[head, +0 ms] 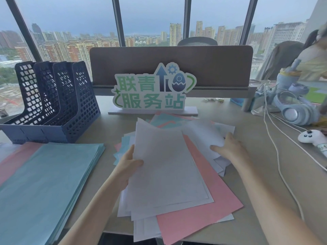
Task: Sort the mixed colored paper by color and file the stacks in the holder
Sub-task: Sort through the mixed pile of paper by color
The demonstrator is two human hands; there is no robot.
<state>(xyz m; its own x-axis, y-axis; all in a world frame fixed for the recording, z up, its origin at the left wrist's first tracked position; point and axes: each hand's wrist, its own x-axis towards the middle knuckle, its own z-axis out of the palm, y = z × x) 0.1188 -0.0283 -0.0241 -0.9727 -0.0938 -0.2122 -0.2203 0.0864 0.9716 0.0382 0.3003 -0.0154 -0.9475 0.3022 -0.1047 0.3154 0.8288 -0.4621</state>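
At a window desk, a person's left hand [130,164] grips the edge of a few white sheets [168,170], thumb on top, lifted over a pink sheet [208,214] in the unsorted pile [169,121]. The right hand [228,147] lies open and flat, pressing loose white paper at the pile's right side. Left of the pile, a sorted blue stack [47,177] rests partly over a pink stack [16,160]. Beyond them the dark blue file holder [58,103] stands empty. Sorting appears mid-way; the next move likely calls for squaring the whites and setting them apart.
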